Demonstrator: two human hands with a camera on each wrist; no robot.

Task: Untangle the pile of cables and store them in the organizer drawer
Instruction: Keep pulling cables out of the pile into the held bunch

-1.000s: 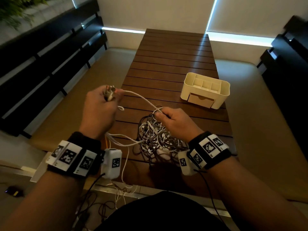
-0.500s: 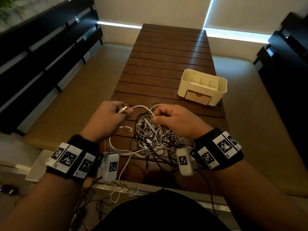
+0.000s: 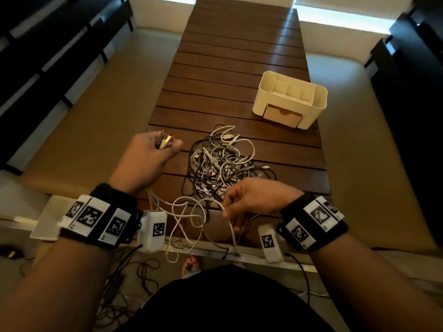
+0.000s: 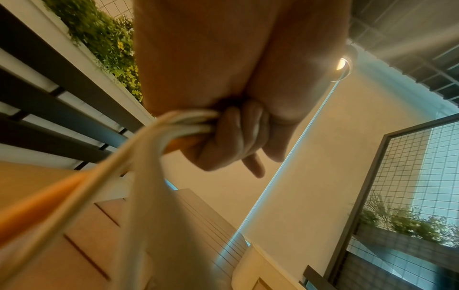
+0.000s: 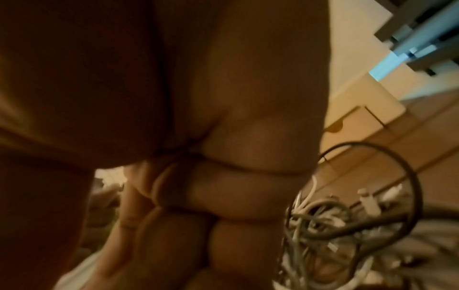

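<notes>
A tangled pile of white, grey and black cables (image 3: 223, 164) lies on the dark wooden slatted table (image 3: 239, 56). My left hand (image 3: 167, 144) is left of the pile and grips a bundle of plug ends (image 3: 163, 140). Its white cables and an orange one (image 4: 188, 123) trail back under the wrist. My right hand (image 3: 227, 209) hovers at the near table edge and pinches a white cable (image 3: 191, 212) that loops between both hands. The cream organizer (image 3: 311, 92) stands at the far right, its drawer (image 3: 282, 115) shut. The right wrist view shows the pile (image 5: 347, 225) beside curled fingers.
Beige cushioned benches (image 3: 107, 104) flank the table on both sides. Dark slatted furniture (image 3: 48, 44) stands at the left and right. More cables (image 3: 143, 267) lie on the floor below the near table edge, and my foot (image 3: 190, 264) shows there.
My right hand has drawn back from the pile to the near edge with a white cable. My left hand has come down beside the pile, still holding the plugs.
</notes>
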